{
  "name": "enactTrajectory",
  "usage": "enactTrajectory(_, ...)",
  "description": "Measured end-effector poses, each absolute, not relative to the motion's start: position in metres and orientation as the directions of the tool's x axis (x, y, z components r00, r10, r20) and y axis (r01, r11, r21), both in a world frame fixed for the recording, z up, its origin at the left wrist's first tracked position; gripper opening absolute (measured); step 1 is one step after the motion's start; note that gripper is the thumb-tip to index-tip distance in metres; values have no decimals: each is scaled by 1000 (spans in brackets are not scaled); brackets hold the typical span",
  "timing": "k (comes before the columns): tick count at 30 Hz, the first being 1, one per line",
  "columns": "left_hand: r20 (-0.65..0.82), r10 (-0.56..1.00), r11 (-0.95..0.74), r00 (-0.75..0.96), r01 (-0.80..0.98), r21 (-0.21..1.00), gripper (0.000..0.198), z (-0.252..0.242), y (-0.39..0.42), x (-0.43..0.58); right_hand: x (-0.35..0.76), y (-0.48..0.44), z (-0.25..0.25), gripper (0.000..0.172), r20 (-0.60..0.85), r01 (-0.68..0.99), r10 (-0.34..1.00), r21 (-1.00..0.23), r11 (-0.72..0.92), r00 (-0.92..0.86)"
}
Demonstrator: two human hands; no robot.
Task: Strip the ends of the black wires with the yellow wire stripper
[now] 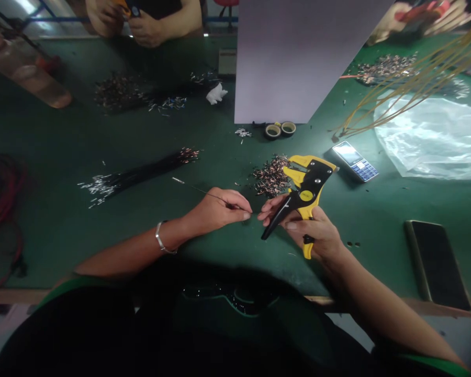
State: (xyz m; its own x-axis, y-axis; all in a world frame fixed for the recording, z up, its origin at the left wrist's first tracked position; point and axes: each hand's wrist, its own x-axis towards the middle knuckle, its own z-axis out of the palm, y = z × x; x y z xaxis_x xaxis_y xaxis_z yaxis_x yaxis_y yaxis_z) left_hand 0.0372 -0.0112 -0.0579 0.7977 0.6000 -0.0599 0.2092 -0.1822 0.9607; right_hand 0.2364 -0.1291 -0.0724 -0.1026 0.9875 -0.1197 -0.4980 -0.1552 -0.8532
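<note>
The person's left hand (220,209) is clenched in a pinch on a thin black wire (204,192), whose bare tip sticks out to the left while its other end reaches toward the right hand. The right hand (310,233) grips the handles of a yellow and black wire stripper (306,196), held upright just beside the wire. A silver bracelet (160,238) circles the left wrist.

Both hands are over the near edge of a green tabletop (172,136). Just behind the stripper lies a heap of short copper-ended wire scraps (270,175). To the left, a bundle of black wires with silver ends (137,175) lies across the tabletop. To the right are a keypad phone (355,161) and, near the front edge, a dark smartphone (435,264).

Farther back stand two rolls of tape (280,129) beside a tall white board (298,52). A clear plastic sheet (427,139) lies under loose yellow wires (412,84) at the right. A red cable (3,193) sits at the left edge. Across the far edge, a co-worker's hands (145,29) hold something yellow.
</note>
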Motion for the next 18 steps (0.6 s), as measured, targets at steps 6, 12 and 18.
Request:
enactTrajectory(6,-140,585,-136,799,267,954,9,-52,-13,38,235,-128,-69,37,-141,-481,987,-861,-164,-83)
enactTrajectory(12,-237,633,32,737,281,959,5,-52,-16,38,236,-128,-73,37,-132,-446,987,-881,-160,-95)
enactTrajectory(18,-233,757,53,610,297,953,4,-48,-15,36,238,-131,-78,35,-111,-277,994,-956,-101,18)
